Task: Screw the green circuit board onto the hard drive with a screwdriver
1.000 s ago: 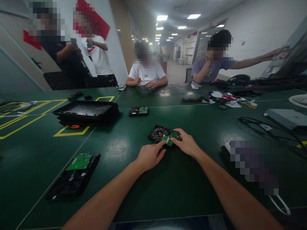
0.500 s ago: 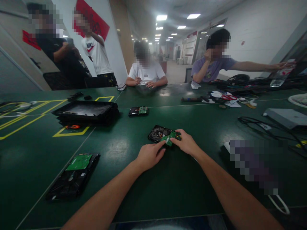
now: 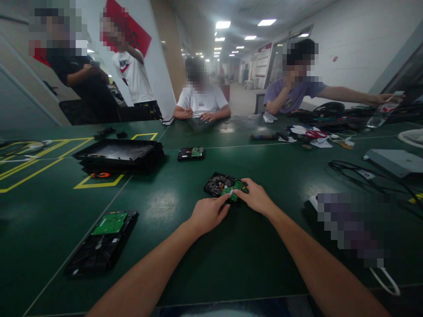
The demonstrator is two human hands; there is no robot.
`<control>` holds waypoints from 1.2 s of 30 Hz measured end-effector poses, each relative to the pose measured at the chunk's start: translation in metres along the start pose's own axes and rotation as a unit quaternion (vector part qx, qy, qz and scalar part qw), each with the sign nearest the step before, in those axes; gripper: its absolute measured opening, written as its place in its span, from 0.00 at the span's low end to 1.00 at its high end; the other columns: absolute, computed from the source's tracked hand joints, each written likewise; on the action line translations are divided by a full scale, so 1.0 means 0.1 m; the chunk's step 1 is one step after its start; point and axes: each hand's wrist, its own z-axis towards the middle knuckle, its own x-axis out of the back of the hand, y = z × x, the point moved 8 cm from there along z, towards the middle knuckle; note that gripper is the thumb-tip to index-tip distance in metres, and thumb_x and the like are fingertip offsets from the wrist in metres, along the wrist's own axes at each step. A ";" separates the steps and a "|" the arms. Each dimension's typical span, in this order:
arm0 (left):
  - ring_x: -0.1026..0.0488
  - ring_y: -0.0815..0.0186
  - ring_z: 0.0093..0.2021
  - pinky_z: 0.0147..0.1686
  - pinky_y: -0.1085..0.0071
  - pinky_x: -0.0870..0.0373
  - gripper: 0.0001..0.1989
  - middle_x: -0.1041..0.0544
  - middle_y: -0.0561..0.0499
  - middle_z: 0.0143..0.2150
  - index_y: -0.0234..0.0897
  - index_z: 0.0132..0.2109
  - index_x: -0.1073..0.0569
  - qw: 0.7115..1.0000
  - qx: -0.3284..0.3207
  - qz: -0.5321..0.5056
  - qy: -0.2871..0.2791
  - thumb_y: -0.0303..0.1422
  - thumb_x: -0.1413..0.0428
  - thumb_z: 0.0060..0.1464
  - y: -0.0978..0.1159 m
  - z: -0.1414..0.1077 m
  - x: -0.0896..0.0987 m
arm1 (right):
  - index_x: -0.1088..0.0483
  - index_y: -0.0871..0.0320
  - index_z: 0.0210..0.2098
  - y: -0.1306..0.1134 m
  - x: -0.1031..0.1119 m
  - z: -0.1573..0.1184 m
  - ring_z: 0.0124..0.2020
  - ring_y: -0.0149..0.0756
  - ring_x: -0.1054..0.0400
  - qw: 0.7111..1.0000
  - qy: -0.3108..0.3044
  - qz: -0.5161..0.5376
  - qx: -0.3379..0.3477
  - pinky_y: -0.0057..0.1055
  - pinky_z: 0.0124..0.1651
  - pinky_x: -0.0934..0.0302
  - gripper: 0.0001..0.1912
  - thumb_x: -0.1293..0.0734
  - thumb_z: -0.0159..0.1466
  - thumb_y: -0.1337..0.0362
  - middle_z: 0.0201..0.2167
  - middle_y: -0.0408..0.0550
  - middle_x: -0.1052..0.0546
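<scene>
From where I sit, the left hand [image 3: 207, 215] has its index finger stretched out onto a thin green circuit board [image 3: 236, 186], thumb standing apart, gripping nothing that I can see. The right hand [image 3: 258, 197] closes on the right end of the black, rectangular hard drive [image 3: 216, 184] that carries the board, thumb on top, index finger at the far edge; how much of that hold is on the drive rather than the board, I can't tell. The drive rests on the smooth, dark green surface [image 3: 178, 229], just ahead of both hands.

The board looks askew to me, so I'd let the right hand steady the drive and use the left fingertip for small nudges only. I'd press near the board's edges, evenly, since a hard push at one corner could flex it or scratch its parts. The right thumb hides some of the board; shifting it aside would let me check how the edges line up.

A larger-looking black drive with a green board [image 3: 107, 242] lies well to the left, and a small black-and-green drive [image 3: 191, 153] farther out, both clear of my elbows.
</scene>
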 end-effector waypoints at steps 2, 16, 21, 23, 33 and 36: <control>0.17 0.55 0.45 0.41 0.62 0.25 0.23 0.16 0.49 0.51 0.47 0.68 0.32 1.000 0.004 0.004 0.005 0.43 0.53 0.71 -0.01 0.00 0.01 | 0.32 0.60 0.63 0.02 0.00 0.00 0.53 0.49 0.25 1.000 0.001 -0.004 -0.001 0.39 0.53 0.33 0.31 0.29 0.67 0.50 0.54 0.60 0.21; 0.17 0.56 0.45 0.44 0.63 0.25 0.22 0.16 0.48 0.51 0.47 0.65 0.27 0.999 0.043 0.002 0.018 0.43 0.53 0.71 -0.09 0.00 0.05 | 0.30 0.59 0.62 0.04 -0.01 0.04 0.55 0.51 0.25 1.000 0.012 -0.019 0.015 0.41 0.55 0.33 0.31 0.29 0.66 0.49 0.56 0.58 0.21; 0.18 0.56 0.42 0.41 0.64 0.25 0.22 0.15 0.49 0.48 0.47 0.65 0.28 1.000 0.017 -0.015 0.018 0.44 0.52 0.70 -0.01 0.01 0.03 | 0.33 0.58 0.65 0.06 -0.01 0.03 0.57 0.51 0.26 1.000 0.024 -0.007 -0.003 0.43 0.57 0.33 0.33 0.29 0.66 0.49 0.57 0.59 0.22; 0.18 0.58 0.41 0.40 0.65 0.26 0.22 0.16 0.49 0.48 0.47 0.67 0.31 0.999 0.018 -0.029 0.040 0.43 0.51 0.70 -0.03 0.02 0.05 | 0.34 0.57 0.66 0.08 0.02 0.01 0.57 0.52 0.26 0.999 0.028 0.009 -0.016 0.44 0.56 0.32 0.36 0.29 0.65 0.45 0.56 0.60 0.22; 0.23 0.61 0.44 0.46 0.65 0.28 0.16 0.20 0.47 0.45 0.41 0.47 0.21 0.980 0.081 -0.065 0.169 0.43 0.50 0.71 -0.37 -0.03 0.31 | 0.22 0.55 0.48 0.28 0.49 0.06 0.41 0.46 0.21 0.995 0.087 -0.021 -0.051 0.38 0.42 0.32 0.17 0.35 0.70 0.51 0.38 0.51 0.17; 0.27 0.55 0.52 0.53 0.59 0.29 0.17 0.21 0.43 0.50 0.40 0.53 0.22 0.987 -0.005 -0.023 0.160 0.45 0.47 0.69 -0.05 0.03 0.25 | 0.22 0.56 0.43 0.43 0.64 0.11 0.36 0.43 0.23 0.988 0.115 -0.074 -0.064 0.37 0.39 0.35 0.16 0.37 0.71 0.53 0.33 0.51 0.19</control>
